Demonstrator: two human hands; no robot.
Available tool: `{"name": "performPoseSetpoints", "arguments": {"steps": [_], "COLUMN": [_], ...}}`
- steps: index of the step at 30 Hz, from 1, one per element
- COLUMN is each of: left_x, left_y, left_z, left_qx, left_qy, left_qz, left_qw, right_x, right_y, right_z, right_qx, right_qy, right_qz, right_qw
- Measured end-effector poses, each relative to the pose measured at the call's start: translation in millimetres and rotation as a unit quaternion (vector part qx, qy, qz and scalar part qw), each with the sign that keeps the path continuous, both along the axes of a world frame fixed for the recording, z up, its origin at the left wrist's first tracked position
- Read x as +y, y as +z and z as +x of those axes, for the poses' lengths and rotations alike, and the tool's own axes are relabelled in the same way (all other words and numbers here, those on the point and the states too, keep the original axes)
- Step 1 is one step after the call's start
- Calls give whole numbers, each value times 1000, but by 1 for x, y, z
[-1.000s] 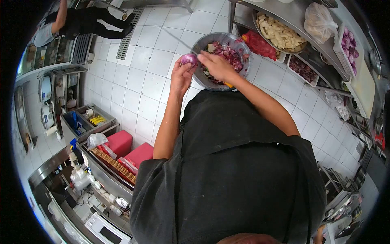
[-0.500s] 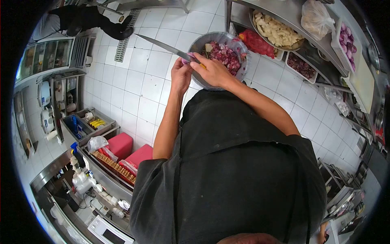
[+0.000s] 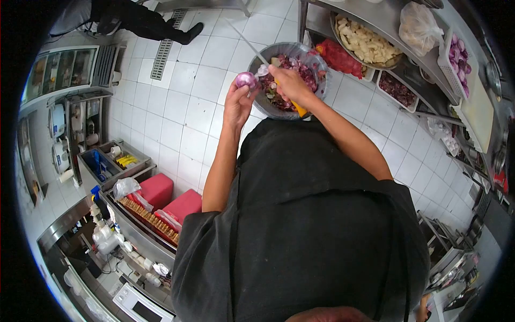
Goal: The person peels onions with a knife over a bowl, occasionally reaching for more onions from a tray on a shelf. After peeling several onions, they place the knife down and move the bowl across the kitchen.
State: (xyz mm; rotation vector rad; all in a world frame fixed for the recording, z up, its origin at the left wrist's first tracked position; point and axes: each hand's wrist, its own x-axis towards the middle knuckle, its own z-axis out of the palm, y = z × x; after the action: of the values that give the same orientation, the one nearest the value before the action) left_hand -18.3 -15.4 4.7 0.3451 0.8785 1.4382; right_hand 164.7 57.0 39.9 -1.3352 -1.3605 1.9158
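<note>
A purple onion (image 3: 246,80) is held up in the fingers of my left hand (image 3: 238,103), beside the bin's left rim. My right hand (image 3: 293,86) grips a knife (image 3: 300,110) by its yellow handle, over the bin. The long blade points away to the upper left, thin and edge-on. A pale bit of onion (image 3: 262,70) shows between the blade and the whole onion. Below both hands stands a round grey bin (image 3: 258,55) lined with plastic, holding purple onion skins and scraps (image 3: 306,72).
To the right, a steel shelf holds a large bowl (image 3: 399,60) of pale peeled pieces, a white basket (image 3: 448,59) of purple onions and a tray (image 3: 412,105) of dark red pieces. Beside the bin lies a red net sack (image 3: 340,58). Another person's leg (image 3: 155,24) extends at upper left.
My hands have moved apart. The knife has turned from lying across the onion to pointing away, edge-on, and the onion now shows fully. The other person's foot has shifted right.
</note>
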Motion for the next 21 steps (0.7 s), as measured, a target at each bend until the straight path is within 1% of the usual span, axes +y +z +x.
{"name": "performPoseSetpoints", "arguments": {"steps": [1,2,9,11,15,18,21], "left_x": [1,1,7,7,3,4,5], "left_y": [0,0,-9,-13,-11,-17,-21], "left_z": [1,2,2,-4,-5,-7,-9], "left_qx": [-12,-25,-92,-95,-115,-166,-199], "left_qy": [3,5,49,50,37,40,101], "left_qz": [-8,-16,-29,-33,-29,-48,-73], "left_qw": [1000,1000,994,994,992,984,972], "right_x": [4,7,8,8,7,7,6], "right_y": [-3,-6,-12,-11,-2,3,10], "right_z": [3,5,5,5,7,7,7], "right_qx": [22,9,17,27,42,41,36], "right_qy": [-14,2,-20,-36,-38,-40,-52], "right_qz": [-32,-27,-63,-80,-48,-46,-47], "right_qw": [999,1000,998,996,997,997,997]}}
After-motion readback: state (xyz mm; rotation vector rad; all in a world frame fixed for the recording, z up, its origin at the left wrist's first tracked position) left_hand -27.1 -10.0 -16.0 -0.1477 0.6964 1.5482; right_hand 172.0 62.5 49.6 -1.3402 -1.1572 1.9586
